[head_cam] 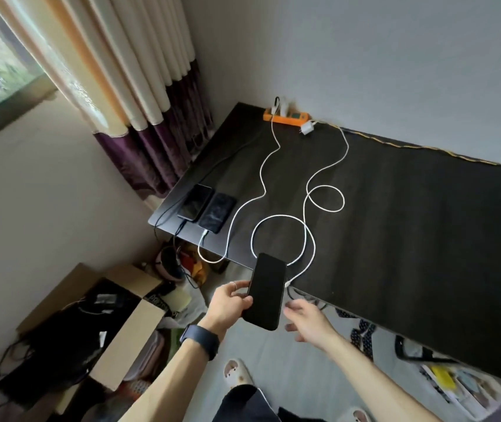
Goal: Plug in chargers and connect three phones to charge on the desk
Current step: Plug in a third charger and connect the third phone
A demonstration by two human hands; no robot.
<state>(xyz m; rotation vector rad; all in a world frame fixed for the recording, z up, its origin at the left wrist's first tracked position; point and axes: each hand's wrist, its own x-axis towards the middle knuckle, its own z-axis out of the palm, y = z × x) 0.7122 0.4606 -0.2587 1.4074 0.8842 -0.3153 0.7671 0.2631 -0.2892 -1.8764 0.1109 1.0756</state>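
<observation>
My left hand (230,303) grips a black phone (266,290) by its left edge, held over the front edge of the dark desk (410,239). My right hand (307,321) hovers just right of the phone with fingers spread, holding nothing. The end of a white cable (304,239) lies by the phone's right side, and the cable loops back to a white charger brick (307,128) lying beside an orange power strip (285,116). Two more phones (195,202) (217,212) lie side by side at the desk's left corner, each with a cable at its near end.
A curtain (139,95) hangs left of the desk by a window. Open cardboard boxes (115,324) with dark clutter stand on the floor at the left. Bags and papers (456,385) lie under the desk at the right. Slippers (238,373) show below.
</observation>
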